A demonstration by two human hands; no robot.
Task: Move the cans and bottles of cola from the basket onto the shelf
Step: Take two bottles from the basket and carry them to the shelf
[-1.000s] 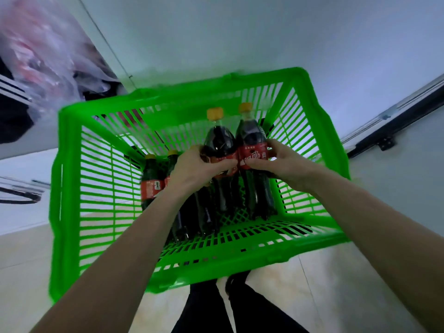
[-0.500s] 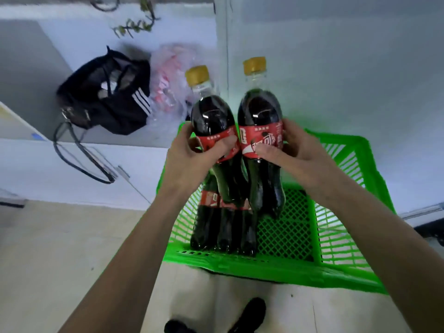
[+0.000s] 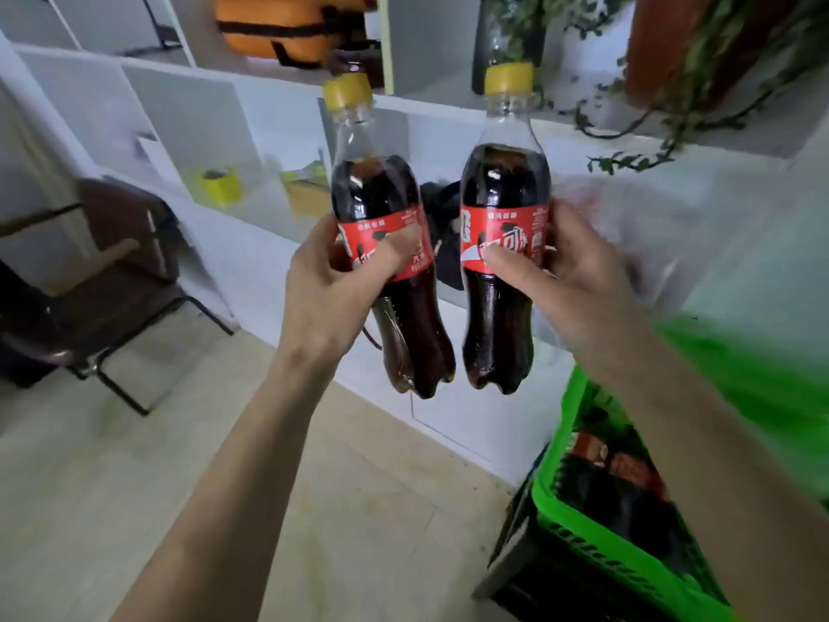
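I hold two cola bottles upright in the air, each with a yellow cap and a red label. My left hand (image 3: 334,289) grips the left bottle (image 3: 381,208) around its label. My right hand (image 3: 569,285) grips the right bottle (image 3: 504,190) the same way. Both bottles hang in front of the white shelf (image 3: 251,244). The green basket (image 3: 596,536) sits low at the right, partly behind my right forearm, with several more cola bottles (image 3: 614,464) lying blurred inside.
A dark chair (image 3: 112,280) stands on the floor at the left. The shelf holds a yellow tape roll (image 3: 218,185), a dark bag (image 3: 442,226) behind the bottles, an orange bag (image 3: 287,24) higher up and trailing plants (image 3: 700,83) at the top right.
Both hands have lifted the two bottles up out of the basket and carried them left towards the shelf. The view has swung up and left, so the basket now lies at the lower right.
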